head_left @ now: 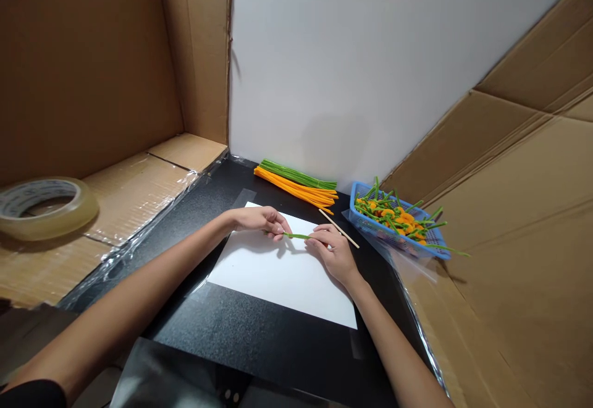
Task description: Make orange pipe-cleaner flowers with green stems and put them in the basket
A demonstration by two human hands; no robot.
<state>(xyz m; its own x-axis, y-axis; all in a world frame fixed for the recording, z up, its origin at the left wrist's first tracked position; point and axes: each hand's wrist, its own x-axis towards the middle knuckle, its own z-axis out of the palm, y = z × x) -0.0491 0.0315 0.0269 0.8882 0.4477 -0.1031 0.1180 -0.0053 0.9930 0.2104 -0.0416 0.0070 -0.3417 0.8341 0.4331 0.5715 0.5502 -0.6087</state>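
Both of my hands hold one green pipe cleaner over a white sheet of paper. My left hand pinches its left end with closed fingers. My right hand pinches its right end, fingers curled. A thin wooden stick lies on the black mat just beyond my right hand.
A bundle of green pipe cleaners and orange pipe cleaners lies by the white wall. A blue basket with green-and-orange pieces stands at the right. A tape roll rests on cardboard at the left. Cardboard panels surround the black mat.
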